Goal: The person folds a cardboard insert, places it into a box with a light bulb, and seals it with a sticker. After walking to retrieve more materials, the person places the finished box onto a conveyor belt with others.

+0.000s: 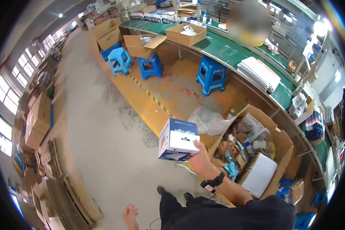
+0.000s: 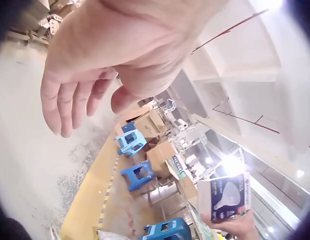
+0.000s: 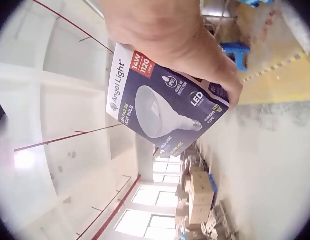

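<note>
A blue and white light bulb box (image 1: 179, 140) is held up in front of the body by my right hand (image 1: 201, 160). The thumb lies on its near face and the fingers wrap around it. In the right wrist view, the box (image 3: 162, 107) shows a printed white LED bulb, with the right hand (image 3: 170, 37) across its top. My left hand (image 1: 130, 214) hangs low by the left side, holding nothing. Its fingers (image 2: 66, 105) are loosely bent in the left wrist view, apart from the box.
A large open carton (image 1: 281, 161) of crumpled paper and plastic stands just right of the box. Blue stools (image 1: 212, 74) line the green workbench (image 1: 228, 53). Stacked cartons (image 1: 38, 122) run along the left wall. Flattened cardboard (image 1: 67, 203) lies at lower left.
</note>
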The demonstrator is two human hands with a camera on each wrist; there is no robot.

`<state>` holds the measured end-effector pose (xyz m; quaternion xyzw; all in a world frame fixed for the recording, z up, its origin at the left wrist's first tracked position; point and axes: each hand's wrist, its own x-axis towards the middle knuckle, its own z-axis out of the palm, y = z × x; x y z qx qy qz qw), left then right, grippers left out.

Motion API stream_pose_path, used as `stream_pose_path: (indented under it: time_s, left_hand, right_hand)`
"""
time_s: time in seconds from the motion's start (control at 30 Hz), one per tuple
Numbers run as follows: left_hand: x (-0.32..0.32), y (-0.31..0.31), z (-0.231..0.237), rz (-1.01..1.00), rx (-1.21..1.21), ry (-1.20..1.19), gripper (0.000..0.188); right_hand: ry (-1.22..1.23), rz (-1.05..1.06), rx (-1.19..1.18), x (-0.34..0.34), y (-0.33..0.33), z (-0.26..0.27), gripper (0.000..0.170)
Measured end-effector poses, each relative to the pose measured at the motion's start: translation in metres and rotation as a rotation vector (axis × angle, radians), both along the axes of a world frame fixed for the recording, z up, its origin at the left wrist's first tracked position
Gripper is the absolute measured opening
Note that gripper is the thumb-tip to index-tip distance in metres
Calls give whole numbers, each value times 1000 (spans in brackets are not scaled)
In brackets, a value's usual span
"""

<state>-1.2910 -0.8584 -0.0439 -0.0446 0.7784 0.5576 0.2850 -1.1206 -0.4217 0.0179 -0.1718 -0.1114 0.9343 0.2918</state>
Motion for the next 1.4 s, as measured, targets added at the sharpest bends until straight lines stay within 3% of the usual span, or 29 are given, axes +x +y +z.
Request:
stream_pose_path:
  time_s: [0.07,0.13,0.27,0.3,0.37,0.4,0.47,0.57,0.63,0.7,0.77,0.83,0.87,0.97,1.0,1.1,1.17,1.23,1.3,1.33,1.4]
  left_hand:
    - [-60,34,-25,-40,8,-51,56]
    - [-107,69,-50,-99,7,-83,44]
    - [-246,201,-44,-201,-52,-23,44]
    - [-288,233,-48,-281,-8,19,40]
    - [-337,322,-36,-466,-12,159,35]
    - [-357,373,-13,-577,-83,255,35]
    - [-391,472,-2,-808,-65,434,38]
    - [-409,614,22,-1018,-22,526,40]
    - [-397,685,36,-1056,114,380,41]
    - [-393,742,48,-1246,-110,485,41]
    - [-396,789,34,-1282,31,426,40]
    - [-405,826,28,-1318,-27,347,41]
    - [-408,847,26,-1269,-6,265,42]
    - [-414,907,57,-1301,33,110,45]
    - [-418,928,67,-1308,-18,91,45]
    - [-449,984,25,-1303,19,58,46]
    - [-463,1028,-1,-1315,29,84,46]
    - [-481,1108,-11,-1323,93,157,46]
    - [-481,1148,-20,-1220,116,86,47]
    - [-482,1176,-2,-1253,91,108,47]
    - [-484,1224,26,-1295,72,110,46]
  right_hand:
    - [5,-74,25,-35,44,-3,65]
    - [-76,-158,-2,-59,75,-35,66]
    - [-155,-268,81,-111,143,-38,68]
    - [-168,-287,91,-117,162,-37,68]
    - [-193,-543,210,-126,204,-35,68]
    - [-148,-576,111,-130,216,9,63]
    - [-312,-698,261,-122,256,30,65]
    - [-437,-814,230,-110,333,24,67]
    - [-508,-856,250,-104,386,9,73]
    - [-462,-910,277,-112,450,-1,72]
    - [-378,-1003,288,-134,524,1,66]
    - [-504,-1047,63,-101,612,-88,65]
    - [-529,-987,-31,-108,636,-67,64]
    - [-591,-1006,82,-119,738,-43,66]
    - [-690,-1111,155,-128,771,-26,70]
    - [-844,-1074,175,-95,874,-45,70]
    - [-954,-1054,113,-119,908,-3,76]
    - [-816,-1025,270,-120,963,-9,77]
    - [-772,-1010,261,-97,1017,-42,74]
    - [-777,-1023,180,-97,1032,-38,66]
    - [-778,-1040,199,-94,1076,-35,67]
